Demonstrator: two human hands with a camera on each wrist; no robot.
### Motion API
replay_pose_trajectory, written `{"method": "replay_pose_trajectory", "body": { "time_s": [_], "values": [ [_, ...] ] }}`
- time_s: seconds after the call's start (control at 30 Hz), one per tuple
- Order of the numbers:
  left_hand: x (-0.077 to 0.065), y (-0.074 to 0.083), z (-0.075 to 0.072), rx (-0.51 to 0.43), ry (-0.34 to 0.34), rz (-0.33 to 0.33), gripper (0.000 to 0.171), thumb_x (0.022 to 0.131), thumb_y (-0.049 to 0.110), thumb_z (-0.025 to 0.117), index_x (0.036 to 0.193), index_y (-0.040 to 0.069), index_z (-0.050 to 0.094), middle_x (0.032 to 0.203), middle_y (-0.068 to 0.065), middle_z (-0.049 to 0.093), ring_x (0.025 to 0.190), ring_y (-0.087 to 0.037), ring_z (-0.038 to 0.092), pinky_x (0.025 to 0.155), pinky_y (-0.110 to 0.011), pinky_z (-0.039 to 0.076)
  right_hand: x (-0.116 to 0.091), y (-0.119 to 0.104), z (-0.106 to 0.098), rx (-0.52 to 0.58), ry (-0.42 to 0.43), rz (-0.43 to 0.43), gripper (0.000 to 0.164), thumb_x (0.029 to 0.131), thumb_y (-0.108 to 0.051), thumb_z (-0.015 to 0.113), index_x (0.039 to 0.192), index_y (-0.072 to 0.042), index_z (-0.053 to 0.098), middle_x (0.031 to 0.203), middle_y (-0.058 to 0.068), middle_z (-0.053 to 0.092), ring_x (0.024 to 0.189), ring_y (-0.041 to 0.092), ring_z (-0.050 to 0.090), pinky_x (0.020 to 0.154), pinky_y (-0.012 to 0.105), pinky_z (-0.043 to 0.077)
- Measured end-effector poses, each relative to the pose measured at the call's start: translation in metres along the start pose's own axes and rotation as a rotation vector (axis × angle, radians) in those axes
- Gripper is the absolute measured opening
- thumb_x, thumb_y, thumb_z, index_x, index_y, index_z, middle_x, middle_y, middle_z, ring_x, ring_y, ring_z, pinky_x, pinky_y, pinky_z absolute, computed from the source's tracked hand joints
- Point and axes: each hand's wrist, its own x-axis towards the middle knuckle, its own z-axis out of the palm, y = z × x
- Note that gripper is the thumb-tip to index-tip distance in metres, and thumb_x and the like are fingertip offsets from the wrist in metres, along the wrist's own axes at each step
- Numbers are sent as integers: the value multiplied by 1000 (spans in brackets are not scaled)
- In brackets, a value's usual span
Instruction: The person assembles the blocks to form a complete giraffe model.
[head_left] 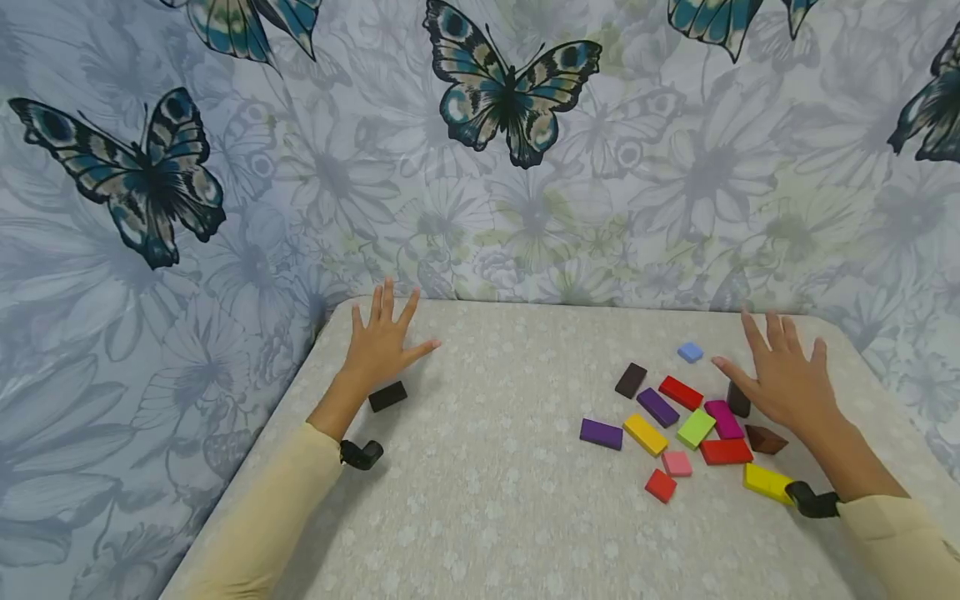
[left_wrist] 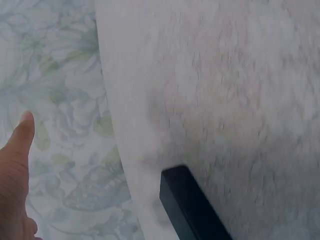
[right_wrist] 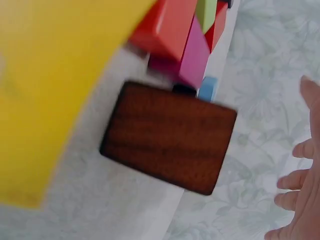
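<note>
My left hand [head_left: 377,350] is spread with straight fingers over the far left of the table and holds nothing. Just below it lies a black block [head_left: 387,397], whose dark end [left_wrist: 187,202] shows in the left wrist view. Over the right side my right hand [head_left: 793,379] also has its fingers spread, with nothing in it. Close to that hand are a dark block [head_left: 738,399], a brown wooden block [head_left: 765,439] and a magenta block [head_left: 723,419]. The brown block's wood grain fills the middle of the right wrist view, beside a large blurred yellow block [right_wrist: 55,85].
Loose blocks lie left of the right hand: red [head_left: 681,392], purple [head_left: 602,433], lime green [head_left: 696,428], pink [head_left: 677,463], light blue [head_left: 690,352] and more. The patterned tablecloth [head_left: 480,517] reaches a butterfly-printed wall covering [head_left: 517,233] behind and at left.
</note>
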Motion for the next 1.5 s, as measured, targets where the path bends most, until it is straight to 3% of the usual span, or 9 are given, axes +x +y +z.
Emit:
{"method": "replay_pose_trajectory", "body": {
  "time_s": [0.17,0.3,0.5,0.73,0.87,1.0,1.23,1.5],
  "values": [
    [-4,21,-2,-22,57,77,90,95,70,52,164,22,20,167,-23,5,153,-41,12,114,-69,17,-13,-13,-9,40,0,-67,87,99,-54,56,156,5,27,150,41,31,139,57,25,110,74,14],
    [-11,43,-6,-55,91,137,82,95,63,58,160,20,33,165,-23,21,147,-40,32,110,-63,33,-27,-26,-16,73,6,-103,73,96,-40,67,147,7,44,141,38,45,127,57,42,99,73,36],
    [-21,87,-6,-117,90,228,73,93,60,64,153,22,48,157,-19,40,133,-39,51,94,-58,50,-46,-45,-17,165,-56,-108,61,94,-34,73,140,2,55,133,34,56,121,55,51,91,70,44],
    [-36,143,6,-255,-22,322,62,92,59,66,143,23,61,149,-11,52,128,-31,57,86,-50,55,-59,-66,-9,258,-44,-180,47,89,-29,80,124,0,70,116,23,70,102,42,66,84,59,54],
    [-42,166,19,-324,-100,355,57,93,57,67,139,23,64,145,-8,56,127,-26,58,85,-45,56,-60,-78,-2,284,-89,-197,44,88,-32,81,120,-4,73,103,12,74,87,27,68,70,45,58],
    [-41,189,31,-338,-174,396,56,94,55,68,140,24,63,142,-3,58,126,-20,59,87,-42,56,-61,-87,5,296,-150,-176,41,86,-34,82,116,-8,76,97,4,74,86,22,66,66,37,57],
    [-32,219,46,-345,-229,447,56,91,50,74,139,24,64,134,3,61,114,-13,62,81,-32,55,-59,-101,13,269,-203,-211,38,82,-30,86,112,-8,75,94,1,73,84,20,66,72,39,58],
    [-25,236,48,-320,-260,463,51,92,43,76,137,24,66,129,2,61,108,-11,61,78,-26,53,-54,-111,19,233,-228,-226,42,80,-25,88,113,-4,74,90,2,71,79,17,63,74,39,58]
  ]
}}
